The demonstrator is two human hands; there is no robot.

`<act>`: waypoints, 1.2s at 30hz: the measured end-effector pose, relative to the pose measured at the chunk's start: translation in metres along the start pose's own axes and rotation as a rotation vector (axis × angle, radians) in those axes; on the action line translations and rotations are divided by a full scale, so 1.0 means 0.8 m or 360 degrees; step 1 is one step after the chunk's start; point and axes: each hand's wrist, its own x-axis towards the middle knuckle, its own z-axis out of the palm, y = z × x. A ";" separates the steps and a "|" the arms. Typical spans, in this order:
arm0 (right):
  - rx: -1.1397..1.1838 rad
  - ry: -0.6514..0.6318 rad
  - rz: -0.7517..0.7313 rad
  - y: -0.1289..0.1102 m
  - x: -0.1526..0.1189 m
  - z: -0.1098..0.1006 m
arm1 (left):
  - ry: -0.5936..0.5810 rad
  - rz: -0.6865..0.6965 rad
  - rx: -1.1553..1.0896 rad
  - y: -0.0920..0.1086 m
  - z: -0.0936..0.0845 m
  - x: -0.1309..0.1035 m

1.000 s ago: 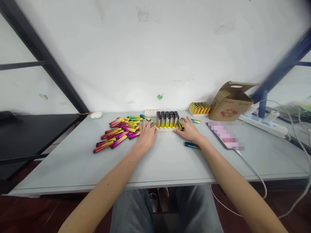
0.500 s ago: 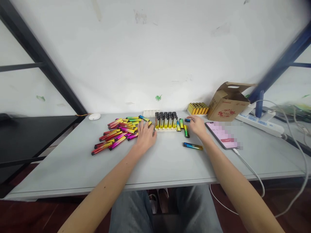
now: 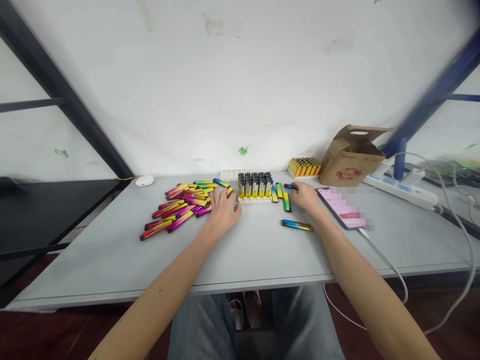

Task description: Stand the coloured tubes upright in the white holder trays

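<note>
My left hand (image 3: 224, 210) rests with fingers spread at the right edge of a pile of shiny red, yellow and purple lighters (image 3: 183, 205). Right of it stands a white tray holding upright black-topped lighters (image 3: 255, 186). My right hand (image 3: 305, 196) has its fingers closed on a dark blue lighter (image 3: 290, 186), whose end sticks out to the left. Between the tray and my right hand lie several loose lighters, among them a green one (image 3: 287, 202). A blue-and-gold lighter (image 3: 297, 225) lies nearer the front.
At the back are a white perforated tray (image 3: 229, 174), a block of yellow lighters (image 3: 304, 167) and an open cardboard box (image 3: 348, 162). A phone (image 3: 343, 209) on a cable and a power strip (image 3: 403, 192) lie right. A white case (image 3: 145, 181) sits back left.
The dark blue lighter at my right fingertips now shows more of its length. Both hands are in nearly the same places, and the view has shifted slightly.
</note>
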 end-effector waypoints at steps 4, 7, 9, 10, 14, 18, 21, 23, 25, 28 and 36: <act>-0.0105 0.0090 0.0000 0.006 0.001 0.002 | 0.0022 0.0000 -0.0018 0.000 0.001 0.000; 0.0022 0.0189 0.0025 0.004 0.006 0.003 | 0.0024 -0.0003 -0.0022 -0.002 0.002 0.002; 0.0312 0.0248 0.0049 -0.002 0.011 0.002 | 0.0043 0.0005 -0.0018 -0.003 0.004 0.003; 0.0528 0.0246 0.0076 -0.007 0.014 0.000 | 0.0059 0.0009 -0.0018 -0.004 0.004 0.003; 0.1572 -0.0023 0.0293 -0.028 0.019 -0.012 | 0.0115 0.0013 -0.0027 -0.007 0.008 0.004; 0.2131 -0.0331 0.0268 -0.046 0.010 -0.029 | 0.0140 0.0018 -0.0084 -0.007 0.009 0.004; 0.2213 -0.0441 0.0237 -0.054 0.003 -0.036 | 0.0193 0.0045 -0.0205 -0.005 0.005 0.008; 0.2213 -0.0462 0.0251 -0.057 0.001 -0.039 | 0.0263 0.0092 -0.0335 -0.003 0.001 0.011; 0.2260 -0.0492 0.0294 -0.059 0.000 -0.041 | 0.0325 0.0133 -0.0462 -0.001 -0.003 0.013; 0.2544 -0.0612 0.0395 -0.059 0.000 -0.048 | 0.0350 0.0151 -0.0567 0.000 -0.008 0.014; 0.3065 -0.0909 0.0473 -0.062 -0.005 -0.060 | 0.0361 0.0187 -0.0538 0.000 -0.009 0.013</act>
